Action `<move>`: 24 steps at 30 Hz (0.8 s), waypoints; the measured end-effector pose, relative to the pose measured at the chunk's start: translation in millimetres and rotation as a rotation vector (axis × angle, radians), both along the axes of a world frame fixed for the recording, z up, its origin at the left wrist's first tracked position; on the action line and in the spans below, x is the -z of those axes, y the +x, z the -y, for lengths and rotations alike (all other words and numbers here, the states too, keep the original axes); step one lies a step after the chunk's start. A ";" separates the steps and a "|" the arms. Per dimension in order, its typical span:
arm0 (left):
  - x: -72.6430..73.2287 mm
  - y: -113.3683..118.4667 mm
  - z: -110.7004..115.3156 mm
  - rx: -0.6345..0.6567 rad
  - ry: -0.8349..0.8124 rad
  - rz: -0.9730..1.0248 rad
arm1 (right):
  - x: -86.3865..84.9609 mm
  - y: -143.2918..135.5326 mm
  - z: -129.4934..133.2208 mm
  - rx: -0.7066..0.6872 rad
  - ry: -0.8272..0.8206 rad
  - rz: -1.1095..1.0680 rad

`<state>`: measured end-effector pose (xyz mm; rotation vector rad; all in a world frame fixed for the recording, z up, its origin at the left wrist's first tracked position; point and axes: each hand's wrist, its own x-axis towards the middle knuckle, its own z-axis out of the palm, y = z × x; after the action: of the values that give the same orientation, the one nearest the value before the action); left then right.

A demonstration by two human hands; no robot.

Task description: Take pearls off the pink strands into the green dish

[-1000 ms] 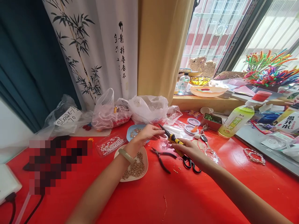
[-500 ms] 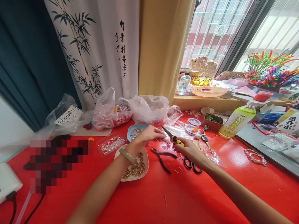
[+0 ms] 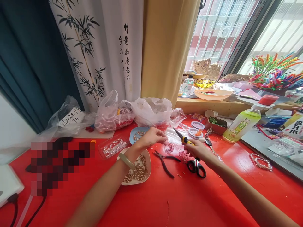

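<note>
My right hand [image 3: 193, 147] is wrapped round yellow-and-black needle-nose pliers [image 3: 181, 136], whose dark tip points up and left. My left hand [image 3: 155, 137], with a pale bangle at its wrist, has its fingers pinched together; what they hold is too small to name. Beneath that wrist lies a cream dish of gold beads [image 3: 139, 171], and a blue dish [image 3: 132, 136] is just behind. Black-handled cutters [image 3: 167, 162] rest on the red table [image 3: 142, 205] between the hands. Black-handled scissors [image 3: 197, 168] lie below my right hand.
A clear tray of pearl beads [image 3: 113, 148] is at the left, with plastic bags [image 3: 151, 110] along the curtain. A green drink bottle [image 3: 242, 123], a red box [image 3: 216, 125] and a pearl string [image 3: 260, 162] are at the right. A thin cord [image 3: 168, 211] lies in front.
My right hand and the pliers have moved right, away from my left hand, uncovering more of the scissors. My left hand stays nearly in place, still pinched.
</note>
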<state>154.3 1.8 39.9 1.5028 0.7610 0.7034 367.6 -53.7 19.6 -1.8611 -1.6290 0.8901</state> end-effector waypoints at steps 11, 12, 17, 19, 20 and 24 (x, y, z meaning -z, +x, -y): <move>-24.7 -14.4 19.3 -0.087 0.033 0.041 | 15.3 -1.8 -7.2 -0.294 0.340 0.768; -25.6 -16.5 20.3 -0.114 0.035 0.055 | 9.7 -6.1 -7.8 -0.311 0.379 0.743; -25.5 -25.2 23.2 -0.242 0.037 0.078 | -33.5 -47.6 -2.5 -0.315 0.395 0.227; -24.0 -27.8 25.0 -0.278 0.042 0.063 | -46.3 -66.0 -0.2 -0.398 0.277 -0.087; -23.2 -29.2 26.0 -0.300 0.045 0.054 | -49.8 -73.6 0.1 -0.412 0.226 -0.199; -20.2 -37.6 28.5 -0.371 0.020 0.035 | -47.9 -91.0 -2.7 -0.380 0.127 -0.460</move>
<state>116.7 -26.7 60.1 1.3764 1.0215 1.0133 276.5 -51.1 67.6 -1.1635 -1.7092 1.2307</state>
